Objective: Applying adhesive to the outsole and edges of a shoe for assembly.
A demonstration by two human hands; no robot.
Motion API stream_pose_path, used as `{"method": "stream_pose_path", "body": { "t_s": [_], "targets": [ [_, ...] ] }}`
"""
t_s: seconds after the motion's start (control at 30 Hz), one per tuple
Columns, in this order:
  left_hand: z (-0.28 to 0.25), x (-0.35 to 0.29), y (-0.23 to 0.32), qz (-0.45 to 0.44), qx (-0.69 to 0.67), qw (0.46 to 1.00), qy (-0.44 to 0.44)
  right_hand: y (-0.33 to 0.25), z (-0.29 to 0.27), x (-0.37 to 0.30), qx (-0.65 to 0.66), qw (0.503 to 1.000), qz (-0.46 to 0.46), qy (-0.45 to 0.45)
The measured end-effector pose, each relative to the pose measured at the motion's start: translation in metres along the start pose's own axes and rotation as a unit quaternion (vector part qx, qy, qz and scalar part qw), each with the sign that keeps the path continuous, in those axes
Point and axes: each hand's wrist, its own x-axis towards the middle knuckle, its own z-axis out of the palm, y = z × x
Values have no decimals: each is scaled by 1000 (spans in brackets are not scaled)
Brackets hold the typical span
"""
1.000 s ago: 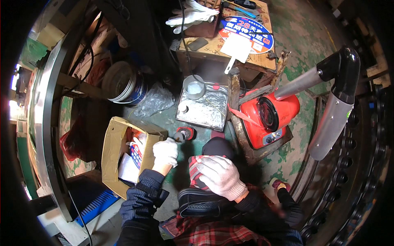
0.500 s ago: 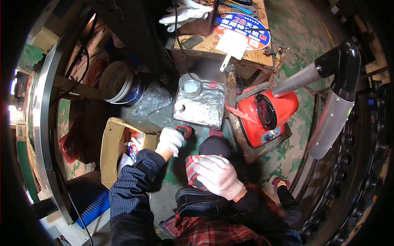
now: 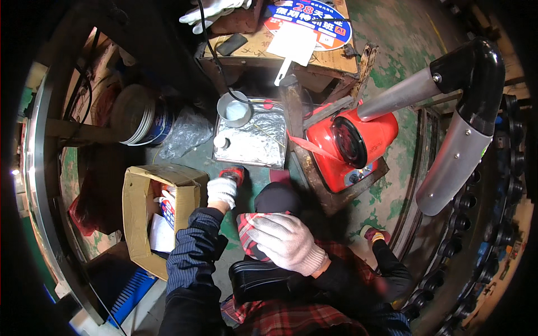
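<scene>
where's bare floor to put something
Bare green-flecked floor lies between red rounded machine and maroon shoe, plus a strip between clear plastic bag and brown cardboard box. Crowded: around white-gloved left hand, beside red-black tool.

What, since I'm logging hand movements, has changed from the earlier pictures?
The left hand moved forward to the red object, now overlapping it in view; any grip is hidden. The camera view shifted. The right hand stayed on the plaid cloth.

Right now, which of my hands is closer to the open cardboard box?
Left. Your left hand is just to the right of the cardboard box; your right hand is farther right, over the red plaid fabric.
</scene>
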Motion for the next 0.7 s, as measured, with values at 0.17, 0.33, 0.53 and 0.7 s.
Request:
{"method": "stream_pose_path", "body": {
  "t_s": [0.17,0.33,0.53,0.7],
  "targets": [
    [-5,7,-8,-6,8,1000,-24,1,3,2,16,1000,-3,1],
    [-18,4,-13,-5,32,999,-43,0,2,1,4,1000,-5,9],
    [-29,3,-17,-32,22,996,-82,0,2,-3,-3,1000,-6,16],
    [-34,2,-15,-27,22,996,-82,1,4,-6,-13,1000,-3,7]
  ]
}}
